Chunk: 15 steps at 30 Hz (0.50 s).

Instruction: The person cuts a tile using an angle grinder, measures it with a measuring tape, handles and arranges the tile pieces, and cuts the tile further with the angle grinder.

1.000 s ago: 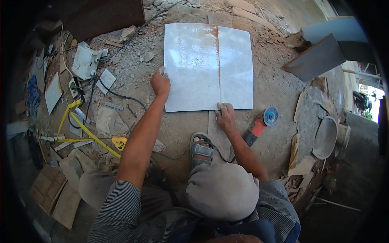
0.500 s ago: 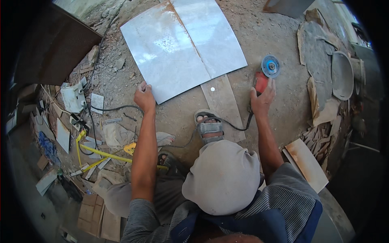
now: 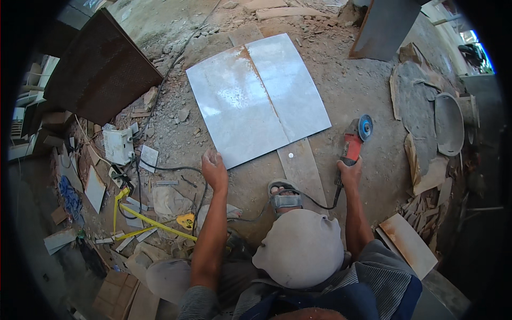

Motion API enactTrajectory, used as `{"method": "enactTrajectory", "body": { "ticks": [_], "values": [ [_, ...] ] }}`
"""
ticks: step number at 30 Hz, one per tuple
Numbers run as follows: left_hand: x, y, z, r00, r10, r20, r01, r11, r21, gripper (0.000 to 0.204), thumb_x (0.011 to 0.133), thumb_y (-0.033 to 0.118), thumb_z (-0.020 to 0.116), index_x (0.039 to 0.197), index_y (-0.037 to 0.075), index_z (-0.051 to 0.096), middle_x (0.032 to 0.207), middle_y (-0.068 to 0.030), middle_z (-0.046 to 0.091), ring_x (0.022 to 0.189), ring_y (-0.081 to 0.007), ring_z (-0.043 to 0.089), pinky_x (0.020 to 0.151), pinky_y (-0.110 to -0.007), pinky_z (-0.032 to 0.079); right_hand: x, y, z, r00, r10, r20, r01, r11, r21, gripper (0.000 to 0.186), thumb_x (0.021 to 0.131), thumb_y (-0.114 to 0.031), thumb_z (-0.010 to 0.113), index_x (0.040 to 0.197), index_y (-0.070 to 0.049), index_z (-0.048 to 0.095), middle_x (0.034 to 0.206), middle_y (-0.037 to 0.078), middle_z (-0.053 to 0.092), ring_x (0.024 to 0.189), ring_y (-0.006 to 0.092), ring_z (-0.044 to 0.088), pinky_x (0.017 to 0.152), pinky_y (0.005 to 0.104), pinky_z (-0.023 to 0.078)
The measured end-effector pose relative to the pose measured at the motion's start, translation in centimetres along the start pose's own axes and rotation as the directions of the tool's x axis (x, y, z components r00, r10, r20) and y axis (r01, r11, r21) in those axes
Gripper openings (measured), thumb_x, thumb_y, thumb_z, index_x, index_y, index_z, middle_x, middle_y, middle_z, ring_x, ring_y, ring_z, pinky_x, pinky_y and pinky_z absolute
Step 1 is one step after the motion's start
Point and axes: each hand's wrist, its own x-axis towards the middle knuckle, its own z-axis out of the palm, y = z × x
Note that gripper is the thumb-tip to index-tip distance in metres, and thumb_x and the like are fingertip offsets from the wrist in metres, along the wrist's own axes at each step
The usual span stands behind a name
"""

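Observation:
A large, shiny pale tile [image 3: 261, 106] lies on a narrow board [image 3: 304, 165] on the ground, with a rust-brown line running across its surface. My left hand [image 3: 214, 169] is at the tile's near left corner, fingers curled against its edge. In my right hand [image 3: 350, 173] is a red angle grinder [image 3: 352, 146], gripped by the rear of its body. Its blue disc [image 3: 365, 128] points away from me, to the right of the tile and apart from it. From the grinder a black cord [image 3: 314, 204] trails past my sandalled foot [image 3: 285, 198].
At left are a white electrical box [image 3: 118, 145], a yellow tape measure [image 3: 185, 221] with its tape pulled out, and tile scraps. A brown slab [image 3: 101, 69] leans at far left. On the right stand a grey basin [image 3: 449, 125] and a stained tile piece [image 3: 409, 242].
The grinder has turned, so its disc no longer faces up flat, and my right hand now wraps its rear. My left hand stays by the tile corner. The whole view has shifted.

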Motion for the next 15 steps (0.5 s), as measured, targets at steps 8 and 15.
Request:
{"method": "enactTrajectory", "body": {
  "ticks": [8,15],
  "values": [
    [-4.4,10.7,4.0,0.544,0.206,0.813,0.407,0.783,-0.47,0.076,0.086,0.047,0.065,0.138,-0.003,0.038,0.13,-0.0133,0.053,0.117,-0.0202,0.052,0.1,-0.032,0.038,-3.6,-9.9,-4.1,0.788,-0.336,0.516,-0.002,0.836,0.548,0.076,0.063,-0.017,0.076,0.129,0.002,0.044,0.106,0.01,0.059,0.093,0.0181,0.059,0.081,0.0308,0.049],
    [-4.6,11.5,1.8,0.505,0.325,0.8,0.622,0.505,-0.598,0.085,0.074,0.053,0.075,0.132,-0.001,0.041,0.121,-0.01,0.055,0.115,-0.0196,0.052,0.101,-0.036,0.04,-5.2,-16.7,3.1,0.377,-0.524,0.764,0.025,0.83,0.557,0.081,0.063,-0.025,0.078,0.131,0.002,0.042,0.108,0.011,0.058,0.097,0.0188,0.058,0.085,0.031,0.046]
  ]
}}
